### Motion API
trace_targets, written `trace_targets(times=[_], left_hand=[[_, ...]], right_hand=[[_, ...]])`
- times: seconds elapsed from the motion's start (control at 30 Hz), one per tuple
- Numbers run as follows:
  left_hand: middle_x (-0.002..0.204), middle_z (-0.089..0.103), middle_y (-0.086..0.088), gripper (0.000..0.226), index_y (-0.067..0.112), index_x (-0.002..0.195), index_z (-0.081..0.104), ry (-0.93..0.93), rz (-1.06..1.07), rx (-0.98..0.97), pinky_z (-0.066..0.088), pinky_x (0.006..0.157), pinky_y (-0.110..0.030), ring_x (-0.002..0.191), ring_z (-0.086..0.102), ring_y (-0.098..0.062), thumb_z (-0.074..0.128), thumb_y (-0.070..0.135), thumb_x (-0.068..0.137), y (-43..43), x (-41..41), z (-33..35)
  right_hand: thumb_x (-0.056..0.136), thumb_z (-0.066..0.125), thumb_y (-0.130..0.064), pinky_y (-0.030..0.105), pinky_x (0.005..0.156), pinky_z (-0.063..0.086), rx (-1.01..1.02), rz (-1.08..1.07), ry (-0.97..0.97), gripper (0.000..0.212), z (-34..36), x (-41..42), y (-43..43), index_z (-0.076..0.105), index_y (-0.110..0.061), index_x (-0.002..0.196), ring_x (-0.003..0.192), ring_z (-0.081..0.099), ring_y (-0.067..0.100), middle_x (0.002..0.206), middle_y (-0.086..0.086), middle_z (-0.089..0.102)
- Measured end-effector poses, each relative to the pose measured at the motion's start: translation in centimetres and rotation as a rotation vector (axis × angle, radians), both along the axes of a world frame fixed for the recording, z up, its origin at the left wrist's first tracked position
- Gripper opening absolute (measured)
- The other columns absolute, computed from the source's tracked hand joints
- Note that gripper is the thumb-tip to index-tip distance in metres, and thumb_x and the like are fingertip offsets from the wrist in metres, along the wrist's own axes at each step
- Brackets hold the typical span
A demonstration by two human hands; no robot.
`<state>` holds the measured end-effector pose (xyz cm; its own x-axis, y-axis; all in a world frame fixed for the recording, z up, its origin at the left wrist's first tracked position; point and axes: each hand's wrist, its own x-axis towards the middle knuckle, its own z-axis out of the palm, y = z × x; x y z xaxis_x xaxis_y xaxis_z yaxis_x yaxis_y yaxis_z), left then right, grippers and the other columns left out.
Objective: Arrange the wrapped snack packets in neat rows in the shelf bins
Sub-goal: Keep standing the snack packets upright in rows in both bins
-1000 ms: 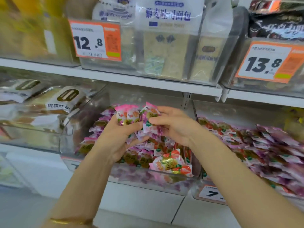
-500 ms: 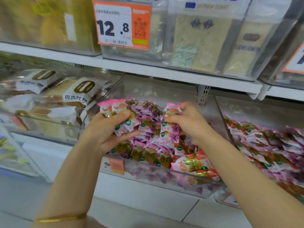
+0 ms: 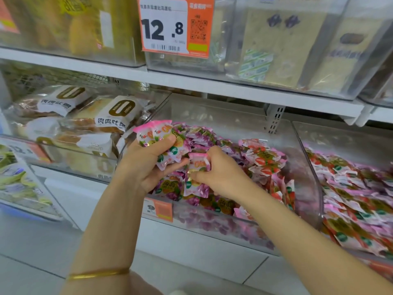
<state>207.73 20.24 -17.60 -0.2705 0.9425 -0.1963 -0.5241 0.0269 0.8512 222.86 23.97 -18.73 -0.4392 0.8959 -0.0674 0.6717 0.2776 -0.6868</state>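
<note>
Where left hand grips, packets pink, glossy.

We see open room above the snack packets in the middle bin, under the white shelf. Its clear right wall and low front lip bound it.

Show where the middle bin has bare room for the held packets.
Seemingly bare strip along the middle bin's right wall, beside the red-printed packets, and behind the pile. Left and centre are crowded, where left hand and right hand grip pink packets.
</note>
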Motion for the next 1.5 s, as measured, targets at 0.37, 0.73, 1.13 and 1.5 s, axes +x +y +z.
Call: trace_targets(times=[0.37,0.73,1.13,1.5], left_hand=[[0.090,0.070,-0.015,0.023,0.001,0.104,0.058,0.045,-0.025,-0.029,0.059,0.060,-0.045,0.076,0.072,-0.026,0.064,0.003,0.082,-0.1,0.1,-0.1],[0.081,0.074,-0.009,0.029,0.003,0.100,0.065,0.291,-0.285,0.054,0.059,0.063,-0.030,0.073,0.071,-0.021,0.065,0.003,0.071,-0.8,0.8,-0.1],[0.105,0.059,-0.010,0.062,0.011,0.116,0.035,0.551,-0.177,-0.014,0.057,0.073,-0.033,0.091,0.066,-0.020,0.077,0.006,0.070,-1.4,0.2,-0.2],[0.097,0.063,-0.010,0.035,0.009,0.121,0.050,0.323,0.404,0.161,0.058,0.080,-0.030,0.091,0.071,-0.020,0.062,0.006,0.088,-3.5,-4.2,1.3]], right_hand=[[0.080,0.074,-0.025,0.033,0.069,0.055,-0.063,0.055,-0.238,0.043,0.3,2.6,-0.8,0.052,-0.009,0.113,0.079,0.065,0.021,0.111,0.002,0.049],[0.090,0.055,-0.044,0.028,0.061,0.056,-0.213,-0.022,0.457,0.033,2.6,0.9,0.4,0.054,-0.023,0.115,0.080,0.061,0.012,0.106,-0.003,0.059],[0.073,0.078,-0.017,0.022,0.060,0.052,-0.496,0.042,0.651,0.040,1.2,-2.3,2.1,0.062,-0.016,0.110,0.084,0.063,0.013,0.104,0.004,0.068],[0.080,0.073,-0.024,0.019,0.044,0.045,-0.340,-0.083,0.329,0.030,0.8,-6.4,2.0,0.062,-0.003,0.099,0.066,0.061,0.017,0.089,0.015,0.069]])
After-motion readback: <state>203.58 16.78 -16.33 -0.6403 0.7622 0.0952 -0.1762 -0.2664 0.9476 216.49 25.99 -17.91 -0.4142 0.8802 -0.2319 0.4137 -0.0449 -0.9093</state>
